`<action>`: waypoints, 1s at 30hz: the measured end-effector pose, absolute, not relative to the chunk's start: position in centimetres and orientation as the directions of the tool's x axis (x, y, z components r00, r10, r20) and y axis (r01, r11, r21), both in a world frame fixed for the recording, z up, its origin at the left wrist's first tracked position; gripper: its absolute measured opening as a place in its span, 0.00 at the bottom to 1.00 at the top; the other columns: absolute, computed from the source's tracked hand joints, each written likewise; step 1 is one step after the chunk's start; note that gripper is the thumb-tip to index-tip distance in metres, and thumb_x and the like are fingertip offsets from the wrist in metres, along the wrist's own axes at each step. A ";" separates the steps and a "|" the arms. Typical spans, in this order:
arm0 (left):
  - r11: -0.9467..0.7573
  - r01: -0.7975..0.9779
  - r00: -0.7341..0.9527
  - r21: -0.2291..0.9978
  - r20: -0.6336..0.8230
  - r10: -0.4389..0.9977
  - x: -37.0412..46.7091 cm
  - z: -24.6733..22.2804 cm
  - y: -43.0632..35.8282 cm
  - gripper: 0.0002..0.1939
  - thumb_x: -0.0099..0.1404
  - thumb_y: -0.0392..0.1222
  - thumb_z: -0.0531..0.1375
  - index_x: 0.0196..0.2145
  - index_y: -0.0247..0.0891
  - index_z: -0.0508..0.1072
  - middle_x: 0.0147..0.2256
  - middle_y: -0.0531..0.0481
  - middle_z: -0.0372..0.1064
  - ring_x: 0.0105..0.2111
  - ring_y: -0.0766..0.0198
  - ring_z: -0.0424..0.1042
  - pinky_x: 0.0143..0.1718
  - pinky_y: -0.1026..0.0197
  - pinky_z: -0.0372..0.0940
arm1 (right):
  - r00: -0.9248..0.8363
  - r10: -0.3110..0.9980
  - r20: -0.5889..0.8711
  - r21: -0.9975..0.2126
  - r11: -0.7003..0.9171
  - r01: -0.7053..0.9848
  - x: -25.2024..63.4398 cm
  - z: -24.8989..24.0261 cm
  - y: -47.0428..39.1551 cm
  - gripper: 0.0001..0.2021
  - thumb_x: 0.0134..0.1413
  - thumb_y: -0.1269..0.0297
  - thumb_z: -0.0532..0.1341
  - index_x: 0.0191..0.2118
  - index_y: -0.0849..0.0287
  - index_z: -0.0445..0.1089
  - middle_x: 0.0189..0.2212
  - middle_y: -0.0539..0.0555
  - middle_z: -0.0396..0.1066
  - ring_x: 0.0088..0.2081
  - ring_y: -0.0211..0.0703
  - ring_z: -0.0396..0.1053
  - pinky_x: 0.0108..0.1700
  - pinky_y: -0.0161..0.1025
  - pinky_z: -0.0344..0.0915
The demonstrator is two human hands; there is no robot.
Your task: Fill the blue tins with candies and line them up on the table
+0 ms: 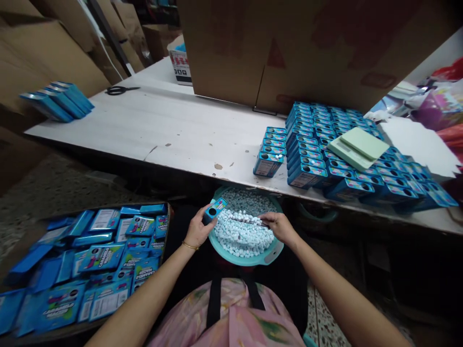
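My left hand (198, 229) is closed round a small blue candy box (216, 208), tilted, with a dark round hole in its top. It is held over the left rim of a teal basin (237, 260) on my lap. Small round white candies (246, 243) fill the basin. My right hand (281, 226) grips a narrow scoop (249, 220) heaped with candies, its loaded end pointing left toward the box. The scoop's full shape is hidden under the candies.
Left of me, a carton (167, 231) holds many blue boxes. On the white table (181, 130) stand a short row of boxes (269, 164), a large block of boxes (307, 176) with a pale green scale (360, 147) on top, scissors (121, 90), more boxes (61, 102) and a big cardboard box (289, 58).
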State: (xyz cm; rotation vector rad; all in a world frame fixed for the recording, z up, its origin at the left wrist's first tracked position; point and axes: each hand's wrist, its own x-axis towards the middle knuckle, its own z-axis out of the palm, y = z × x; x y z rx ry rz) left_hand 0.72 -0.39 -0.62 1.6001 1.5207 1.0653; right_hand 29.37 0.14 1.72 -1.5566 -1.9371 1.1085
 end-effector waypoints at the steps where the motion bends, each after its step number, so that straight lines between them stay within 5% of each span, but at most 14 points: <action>1: -0.118 0.452 0.018 0.884 0.123 0.992 1.1 -0.7 -0.4 0.24 0.53 0.41 0.57 0.49 0.37 0.63 0.47 0.46 0.65 0.47 0.58 0.65 0.51 0.54 0.59 | -0.305 0.942 -0.142 -0.781 0.083 0.619 29.4 3.2 0.2 0.14 0.50 0.67 0.52 0.39 0.57 0.72 0.35 0.52 0.73 0.37 0.40 0.68 0.39 0.36 0.62; 7: -0.269 0.501 0.201 0.823 0.192 0.961 3.2 -0.7 -0.5 0.29 0.49 0.31 0.56 0.51 0.40 0.62 0.50 0.48 0.62 0.51 0.58 0.61 0.55 0.54 0.55 | -0.377 0.896 -0.233 -0.451 0.244 0.859 27.0 10.8 0.8 0.15 0.49 0.71 0.51 0.36 0.50 0.73 0.35 0.51 0.73 0.39 0.42 0.67 0.37 0.34 0.59; 13: -0.289 0.498 0.228 0.817 0.198 0.953 3.6 -0.9 -0.6 0.29 0.49 0.30 0.55 0.51 0.40 0.62 0.50 0.47 0.61 0.51 0.58 0.61 0.54 0.54 0.55 | -0.384 0.850 -0.360 -0.087 0.379 0.921 23.8 14.9 0.8 0.14 0.44 0.76 0.51 0.32 0.57 0.71 0.33 0.58 0.72 0.35 0.47 0.68 0.33 0.38 0.58; 22: -0.260 0.446 0.180 0.856 0.199 0.963 3.2 -1.2 -0.6 0.26 0.52 0.34 0.56 0.50 0.39 0.62 0.49 0.46 0.62 0.51 0.58 0.61 0.54 0.53 0.55 | -0.406 0.865 -0.293 -0.112 0.391 0.914 27.1 14.4 0.1 0.15 0.47 0.76 0.50 0.36 0.51 0.68 0.34 0.52 0.70 0.35 0.42 0.67 0.31 0.35 0.55; 27: -0.205 0.430 0.097 0.879 0.181 0.979 2.2 -0.6 -0.7 0.23 0.54 0.40 0.57 0.49 0.39 0.63 0.49 0.46 0.62 0.50 0.59 0.62 0.54 0.55 0.56 | -0.237 0.913 -0.333 -0.116 0.210 0.971 30.4 6.5 -0.2 0.17 0.49 0.77 0.48 0.39 0.53 0.67 0.38 0.53 0.70 0.37 0.41 0.68 0.34 0.35 0.56; 30: -0.171 0.430 0.040 0.886 0.170 0.985 1.5 -0.4 -0.9 0.23 0.54 0.42 0.58 0.49 0.39 0.63 0.47 0.47 0.64 0.47 0.60 0.64 0.52 0.56 0.58 | -0.253 0.888 -0.383 -0.234 0.172 0.957 27.9 0.6 -0.2 0.15 0.51 0.77 0.49 0.38 0.57 0.69 0.38 0.56 0.71 0.39 0.42 0.67 0.38 0.35 0.57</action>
